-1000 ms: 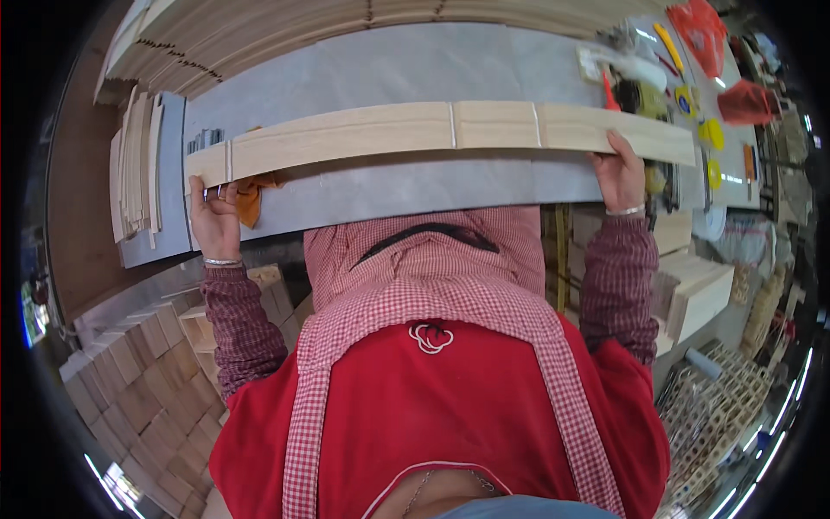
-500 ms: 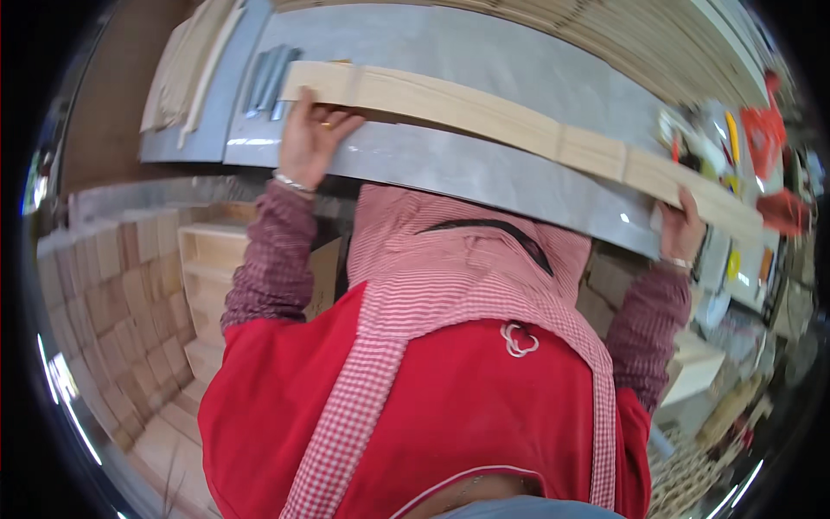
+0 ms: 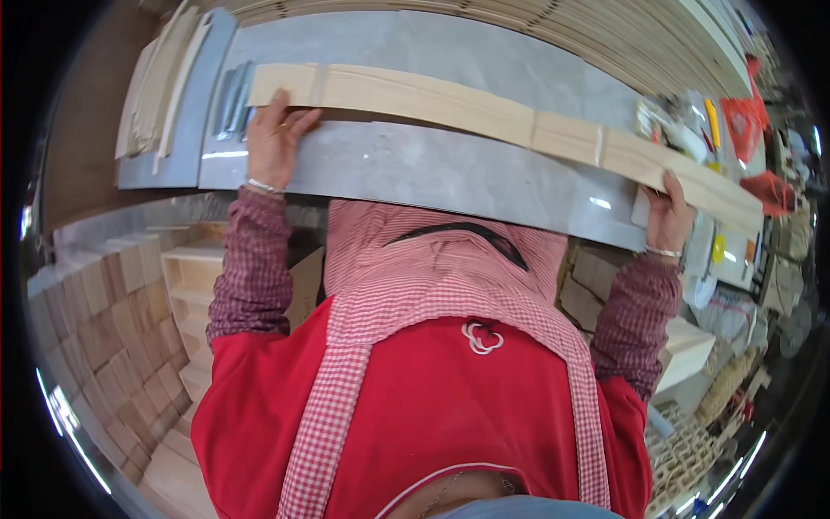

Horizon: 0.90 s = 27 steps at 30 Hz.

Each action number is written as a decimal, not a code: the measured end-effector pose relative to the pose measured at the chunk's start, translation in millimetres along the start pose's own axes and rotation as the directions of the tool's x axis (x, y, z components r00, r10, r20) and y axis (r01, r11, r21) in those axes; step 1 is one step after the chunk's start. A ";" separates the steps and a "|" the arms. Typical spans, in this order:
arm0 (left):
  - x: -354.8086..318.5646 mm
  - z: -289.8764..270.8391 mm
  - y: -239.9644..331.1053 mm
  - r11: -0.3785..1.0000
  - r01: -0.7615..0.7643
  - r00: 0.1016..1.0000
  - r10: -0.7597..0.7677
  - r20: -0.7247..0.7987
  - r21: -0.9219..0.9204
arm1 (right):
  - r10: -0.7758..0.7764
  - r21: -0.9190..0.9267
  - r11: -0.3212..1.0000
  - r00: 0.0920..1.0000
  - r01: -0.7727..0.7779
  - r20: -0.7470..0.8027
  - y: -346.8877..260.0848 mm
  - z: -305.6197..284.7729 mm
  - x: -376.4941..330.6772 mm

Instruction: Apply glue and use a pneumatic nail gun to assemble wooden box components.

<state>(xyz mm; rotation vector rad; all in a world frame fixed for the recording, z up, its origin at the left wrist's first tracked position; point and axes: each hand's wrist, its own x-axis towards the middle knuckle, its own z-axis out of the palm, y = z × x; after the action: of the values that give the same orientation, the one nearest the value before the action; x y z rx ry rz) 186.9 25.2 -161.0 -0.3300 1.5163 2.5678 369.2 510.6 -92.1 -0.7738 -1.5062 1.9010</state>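
A long, pale wooden board spans the front of the grey worktop, tilting down toward the right in view. Narrow cross bands mark it at several places. My left hand grips the near edge by the left end, thumb over the upper face and some fingers stretched along its underside. Close to the other end, my right hand pinches the same edge with its thumb on top; its other fingers are mostly hidden beneath. Short grey metal rods lie just left of the board.
Thin wooden strips are piled at the far left, and long stacked slats line the back. A yellow-handled tool and red plastic bag sit right. Wooden blocks are stacked lower left beside a wooden box.
The whole scene has shifted somewhat left in view, board and worktop together. Both hands keep their grip at the same parts of the board.
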 end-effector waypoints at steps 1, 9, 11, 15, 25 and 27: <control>0.2 -4.7 -1.3 0.999 -0.041 0.999 0.042 -0.021 0.023 | 0.003 0.031 1.000 1.000 -0.003 0.010 -0.8 5.9 -0.1; -4.7 -8.6 -1.8 0.991 -0.123 0.992 0.125 -0.036 0.053 | -0.038 0.033 0.999 0.995 0.035 0.091 1.5 1.6 3.3; -4.7 -8.7 -1.1 0.985 -0.156 0.987 0.158 -0.024 0.068 | -0.032 0.027 0.999 0.994 0.029 0.105 0.3 1.0 3.6; -5.3 -11.1 -1.6 0.985 -0.152 0.988 0.154 -0.021 0.082 | -0.056 0.019 0.998 0.992 0.054 0.111 1.1 1.0 5.2; -6.7 -6.5 0.5 0.987 -0.149 0.988 0.151 -0.023 0.064 | -0.094 0.013 0.996 0.985 0.094 0.142 -2.4 7.9 5.2; -6.7 -6.5 -0.3 0.987 -0.151 0.988 0.152 -0.017 0.063 | -0.098 0.018 0.995 0.984 0.097 0.148 -2.4 7.4 4.5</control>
<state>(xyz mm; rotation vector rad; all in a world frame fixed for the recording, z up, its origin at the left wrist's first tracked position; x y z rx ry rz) 194.2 19.6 -162.6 -0.2454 1.6864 2.6312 360.9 509.7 -88.7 -0.5531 -1.5921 1.9272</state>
